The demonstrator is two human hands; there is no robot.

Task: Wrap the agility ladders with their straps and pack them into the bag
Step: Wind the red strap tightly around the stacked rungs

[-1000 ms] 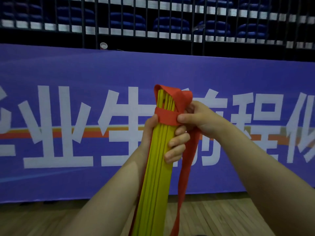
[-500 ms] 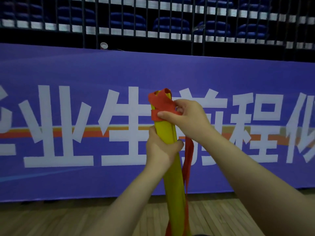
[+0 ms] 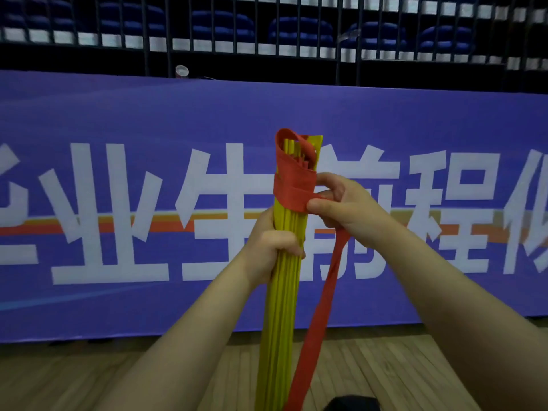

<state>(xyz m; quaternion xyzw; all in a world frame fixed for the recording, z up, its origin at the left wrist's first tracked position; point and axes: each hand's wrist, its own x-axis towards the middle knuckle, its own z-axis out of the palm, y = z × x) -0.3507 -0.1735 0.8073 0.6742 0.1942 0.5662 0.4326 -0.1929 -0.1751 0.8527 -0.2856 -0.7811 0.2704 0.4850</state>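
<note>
A bundle of yellow agility-ladder rungs [image 3: 281, 307] stands upright in front of me, its top end near the middle of the view. My left hand [image 3: 272, 241] grips the bundle just below the top. A red strap [image 3: 292, 185] is wound around the top end in two or three turns, with a loop over the tips. My right hand [image 3: 341, 209] pinches the strap at the right side of the wrap. The loose tail of the strap [image 3: 314, 330] hangs down to the right of the bundle. A dark shape [image 3: 347, 404] at the bottom edge is too cut off to identify.
A purple banner [image 3: 118, 203] with large white characters stands close ahead on the wooden floor [image 3: 74, 378]. Above it are a black railing [image 3: 207, 31] and rows of blue seats. A small round white object [image 3: 181, 71] sits on the banner's top edge.
The bundle has turned so several rung edges show again. Another turn of red strap lies around the top, and my right hand has come round to the right side with the tail.
</note>
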